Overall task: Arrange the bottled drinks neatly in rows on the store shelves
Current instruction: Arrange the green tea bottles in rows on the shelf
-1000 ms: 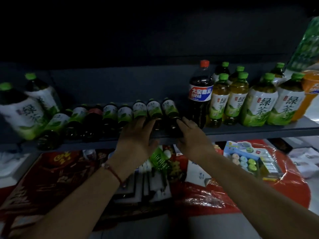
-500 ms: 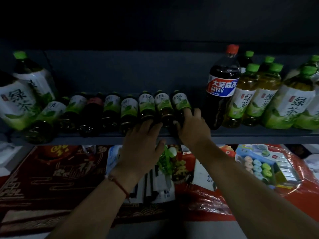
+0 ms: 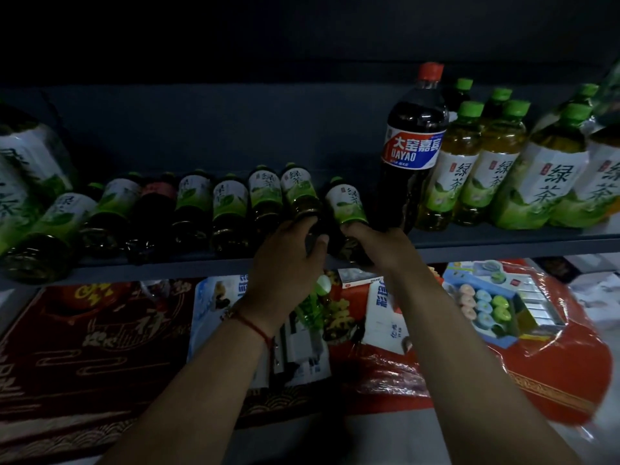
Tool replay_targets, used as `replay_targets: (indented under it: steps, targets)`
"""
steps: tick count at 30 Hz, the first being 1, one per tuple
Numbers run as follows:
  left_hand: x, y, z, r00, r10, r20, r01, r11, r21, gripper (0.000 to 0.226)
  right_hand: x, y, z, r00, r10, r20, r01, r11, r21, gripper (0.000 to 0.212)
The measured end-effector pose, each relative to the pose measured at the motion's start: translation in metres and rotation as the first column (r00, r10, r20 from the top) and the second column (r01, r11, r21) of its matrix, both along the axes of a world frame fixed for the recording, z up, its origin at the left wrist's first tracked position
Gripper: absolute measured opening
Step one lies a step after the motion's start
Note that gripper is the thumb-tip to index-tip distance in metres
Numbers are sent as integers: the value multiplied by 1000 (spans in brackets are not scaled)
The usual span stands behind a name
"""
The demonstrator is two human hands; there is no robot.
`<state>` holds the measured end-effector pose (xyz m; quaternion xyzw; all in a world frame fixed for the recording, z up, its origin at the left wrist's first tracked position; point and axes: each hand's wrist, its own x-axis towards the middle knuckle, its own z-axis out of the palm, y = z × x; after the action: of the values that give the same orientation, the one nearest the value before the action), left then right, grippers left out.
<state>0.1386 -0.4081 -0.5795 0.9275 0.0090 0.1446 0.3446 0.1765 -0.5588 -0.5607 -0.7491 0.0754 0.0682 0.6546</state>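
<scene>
**Two hands on two small tea bottles at the shelf edge**

Head view: Two hands meet at mid-frame against the front of a dark shelf (image 3: 503, 245). The left hand (image 3: 288, 253) curls its fingers round the base of one small green-tea bottle (image 3: 300, 196), which tilts back toward the upper left. The right hand (image 3: 379, 245) grips the base of the next small bottle (image 3: 347, 204), just to the right and also tilted, its green cap pointing up and back. The two bottles are close together but not quite touching at the labels.

Left of them, a row of small bottles (image 3: 231, 209) runs along the shelf toward the frame's left edge, most green-labelled, one with a red label (image 3: 157, 193). Large green-tea bottles (image 3: 20, 182) stand at the far left.

Just right of the hands stands a tall dark cola bottle (image 3: 414, 146) with a red cap. Beyond it, upper right, medium and large green-tea bottles (image 3: 496, 166) stand upright in rows.

Below the shelf lie red packaging (image 3: 84, 330) and a blue box of pastel items (image 3: 483, 303). A red string (image 3: 255, 325) circles the left wrist.
</scene>
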Motion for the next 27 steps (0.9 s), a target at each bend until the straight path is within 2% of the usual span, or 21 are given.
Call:
replay_targets:
  steps: [3,5,9,11,14,16,19,22,24,27]
  targets:
    - [6,-10,3,992,-56,-109,21,955,-297,38,-5,-3,-1,999,29,-46,-23,993,114,9]
    - [11,-18,4,983,-100,-156,15,881,-473,21,-8,-6,-5,993,39,-109,-17,980,196,14]
    - [19,-25,11,966,-147,-212,-34,743,-668,19,-16,-13,-14,988,64,-142,-18,954,299,21]
    - [24,-26,10,967,-172,-188,-7,721,-693,19,-20,-15,-17,991,83,-107,-44,943,330,21]
    - [29,-31,13,983,-151,-108,30,701,-713,7,-23,-15,-20,992,118,32,-122,937,328,23]
    - [31,-31,16,991,-125,-57,50,717,-695,18,-23,-16,-22,978,119,169,-165,943,288,27]
    - [32,-30,20,991,-111,81,137,787,-601,33,-15,-14,-21,928,114,355,-190,964,187,38]
    - [34,-32,19,982,-112,151,177,824,-538,47,-2,-10,-28,853,85,515,-73,996,-43,47]
    - [38,-35,11,985,-75,153,143,853,-501,58,7,-8,-36,825,60,562,33,988,-154,51]
    - [47,-37,-4,993,25,117,21,925,-379,76,13,-4,-47,830,60,554,66,977,-205,53]
